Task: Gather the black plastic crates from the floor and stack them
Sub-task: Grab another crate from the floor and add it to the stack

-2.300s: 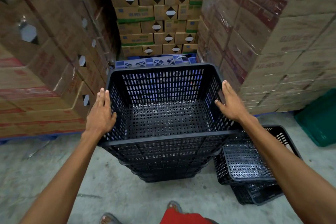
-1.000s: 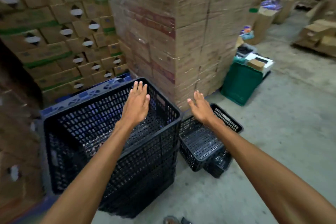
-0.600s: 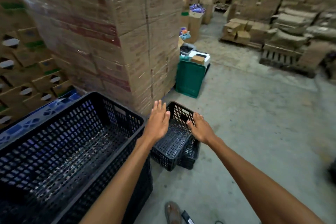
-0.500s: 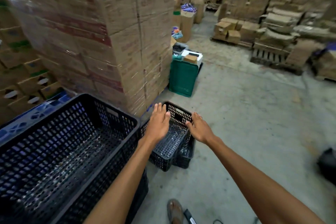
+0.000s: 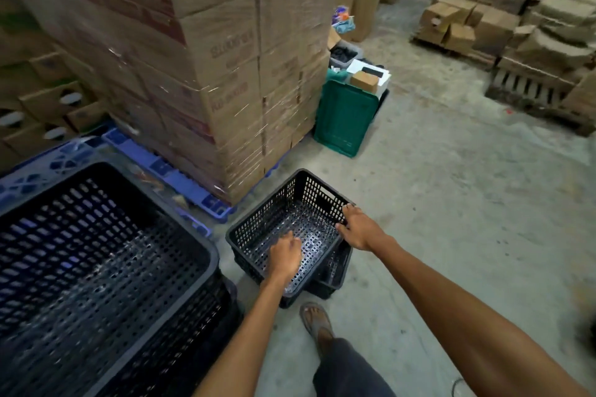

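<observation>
While the small crate point(image 5: 292, 229) sits on the floor just right of the stack point(image 5: 96, 267), the right hand point(image 5: 359, 230) curls its fingers over the far rim; the left hand point(image 5: 285, 256) reaches inside, its grip unclear. Next, I judge: lift it onto the stack.

Both hands point(image 5: 361, 230) at small black crate point(image 5: 287, 203), tall crate stack point(image 5: 96, 255) left

Open concrete floor point(image 5: 451, 203) lies right of the small black crate point(image 5: 290, 203), free for approach; to its left the tall crate stack point(image 5: 96, 267) stands close; behind, wrapped cartons point(image 5: 225, 74) on a blue pallet point(image 5: 180, 177) block; a green crate point(image 5: 345, 119) stands farther back.
</observation>
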A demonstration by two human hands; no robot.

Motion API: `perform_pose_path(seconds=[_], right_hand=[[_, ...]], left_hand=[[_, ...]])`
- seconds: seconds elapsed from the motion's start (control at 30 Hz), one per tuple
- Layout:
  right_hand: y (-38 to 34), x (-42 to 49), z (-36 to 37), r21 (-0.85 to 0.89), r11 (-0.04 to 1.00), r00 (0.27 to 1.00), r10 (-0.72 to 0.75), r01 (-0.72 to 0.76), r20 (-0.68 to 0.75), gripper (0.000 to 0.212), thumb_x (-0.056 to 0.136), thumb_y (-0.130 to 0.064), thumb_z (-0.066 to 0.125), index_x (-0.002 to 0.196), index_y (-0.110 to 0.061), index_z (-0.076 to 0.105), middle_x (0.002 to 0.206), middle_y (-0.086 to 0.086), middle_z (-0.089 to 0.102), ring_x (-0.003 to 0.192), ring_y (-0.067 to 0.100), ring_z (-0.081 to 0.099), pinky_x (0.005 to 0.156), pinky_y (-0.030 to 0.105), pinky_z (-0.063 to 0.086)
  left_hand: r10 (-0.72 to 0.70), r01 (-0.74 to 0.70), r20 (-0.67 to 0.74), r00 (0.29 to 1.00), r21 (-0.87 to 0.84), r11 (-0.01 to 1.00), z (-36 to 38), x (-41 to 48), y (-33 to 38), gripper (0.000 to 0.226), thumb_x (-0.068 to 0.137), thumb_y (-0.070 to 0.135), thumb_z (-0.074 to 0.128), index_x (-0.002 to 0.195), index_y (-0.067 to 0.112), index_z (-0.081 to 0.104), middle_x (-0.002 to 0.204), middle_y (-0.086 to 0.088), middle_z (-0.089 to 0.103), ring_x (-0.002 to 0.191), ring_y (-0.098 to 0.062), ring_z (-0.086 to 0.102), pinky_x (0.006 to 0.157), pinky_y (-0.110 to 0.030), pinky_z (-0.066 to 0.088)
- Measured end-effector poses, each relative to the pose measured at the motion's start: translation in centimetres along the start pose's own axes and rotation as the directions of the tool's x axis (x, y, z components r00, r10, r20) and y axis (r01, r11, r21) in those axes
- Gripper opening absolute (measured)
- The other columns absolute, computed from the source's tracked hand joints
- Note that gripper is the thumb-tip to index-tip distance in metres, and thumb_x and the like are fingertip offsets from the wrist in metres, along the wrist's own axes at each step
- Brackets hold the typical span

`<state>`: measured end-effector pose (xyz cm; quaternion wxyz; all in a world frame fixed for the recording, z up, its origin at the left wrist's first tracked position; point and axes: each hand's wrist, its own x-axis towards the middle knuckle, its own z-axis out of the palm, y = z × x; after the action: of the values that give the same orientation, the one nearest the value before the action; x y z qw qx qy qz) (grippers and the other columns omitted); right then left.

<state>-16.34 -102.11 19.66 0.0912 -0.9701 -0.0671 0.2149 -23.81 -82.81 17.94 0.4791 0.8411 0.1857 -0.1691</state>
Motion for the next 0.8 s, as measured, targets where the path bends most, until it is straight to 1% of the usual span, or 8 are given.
perform_pose_path(seconds=[0.07,0.17,0.3,0.4,0.47,0.6,0.7,0.8], right_hand=[[1.7,5.4,0.5,-0.028,0.999,0.997,-0.033,0.035,0.064,0.07,0.101,-0.04,0.037,0.154,-0.001,0.013,0.163,0.017,0.01,0.152,0.03,0.007,0.123,0.04,0.016],[4.4,12.2,2.0,-0.06,0.996,0.99,-0.063,0.071,0.125,0.071,0.101,-0.042,0.035,0.156,-0.005,0.009,0.164,0.015,0.004,0.153,0.028,0.003,0.123,0.042,0.016],[8.1,22.1,4.9,-0.104,0.982,0.97,-0.136,0.159,0.2,0.073,0.1,-0.041,0.037,0.155,-0.003,0.009,0.164,0.018,0.003,0.152,0.032,0.002,0.123,0.039,0.011],[10.0,28.0,6.8,-0.197,0.95,0.963,-0.213,0.244,0.164,0.077,0.099,-0.039,0.042,0.153,0.004,0.008,0.161,0.024,0.008,0.151,0.038,0.006,0.122,0.04,0.011],[11.2,32.4,8.4,-0.217,0.937,0.959,-0.252,0.275,0.131,0.079,0.097,-0.034,0.045,0.152,0.007,0.006,0.161,0.026,0.007,0.15,0.04,0.005,0.123,0.042,0.01],[13.2,39.2,10.9,-0.254,0.935,0.969,-0.236,0.247,0.073,0.08,0.097,-0.032,0.045,0.153,0.005,0.003,0.162,0.024,0.005,0.15,0.041,0.002,0.123,0.044,0.011],[15.6,43.4,13.2,-0.161,0.968,0.981,-0.185,0.193,0.066,0.081,0.097,-0.035,0.044,0.153,0.005,0.0,0.162,0.023,0.005,0.15,0.04,0.004,0.122,0.044,0.015],[18.3,46.3,15.4,0.025,0.999,0.995,-0.032,0.029,0.093,0.083,0.096,-0.034,0.052,0.154,0.002,0.004,0.151,0.029,0.034,0.138,0.045,0.037,0.109,0.048,0.039]], left_hand=[[-0.136,0.134,-0.026,0.99,-0.048,0.99,2.0,3.6,-0.8,0.04,0.1,0.024,0.043,0.129,0.003,0.06,0.125,-0.022,0.065,0.115,-0.033,0.061,0.096,-0.035,0.045],[-0.296,0.289,-0.059,0.953,-0.105,0.952,4.2,7.8,-2.6,0.039,0.099,0.021,0.046,0.126,-0.003,0.061,0.126,-0.026,0.063,0.117,-0.034,0.061,0.098,-0.038,0.046],[-0.537,0.504,-0.173,0.825,-0.205,0.839,6.6,12.6,-6.2,0.037,0.099,0.024,0.049,0.129,0.005,0.061,0.118,-0.027,0.067,0.109,-0.037,0.065,0.079,-0.033,0.046],[-0.676,0.63,-0.232,0.7,-0.245,0.737,7.9,14.6,-9.8,0.046,0.097,0.02,0.052,0.142,0.006,0.049,0.136,-0.025,0.057,0.124,-0.039,0.055,0.101,-0.039,0.043],[-0.743,0.687,-0.253,0.62,-0.282,0.669,9.3,16.6,-12.4,0.055,0.096,0.02,0.054,0.148,0.009,0.039,0.143,-0.024,0.051,0.129,-0.038,0.051,0.107,-0.04,0.041],[-0.816,0.717,-0.236,0.528,-0.391,0.577,12.2,20.0,-16.2,0.07,0.096,0.027,0.056,0.155,0.015,0.021,0.139,-0.023,0.054,0.116,-0.033,0.057,0.095,-0.04,0.044],[-0.872,0.74,-0.216,0.439,-0.465,0.487,14.2,23.3,-18.4,0.082,0.091,0.033,0.062,0.156,0.013,0.015,0.146,-0.02,0.048,0.129,-0.037,0.05,0.104,-0.041,0.041],[-0.924,0.77,-0.232,0.303,-0.512,0.381,15.5,26.3,-20.6,0.089,0.084,0.037,0.071,0.153,0.006,0.024,0.144,-0.024,0.048,0.129,-0.04,0.05,0.108,-0.046,0.043]])
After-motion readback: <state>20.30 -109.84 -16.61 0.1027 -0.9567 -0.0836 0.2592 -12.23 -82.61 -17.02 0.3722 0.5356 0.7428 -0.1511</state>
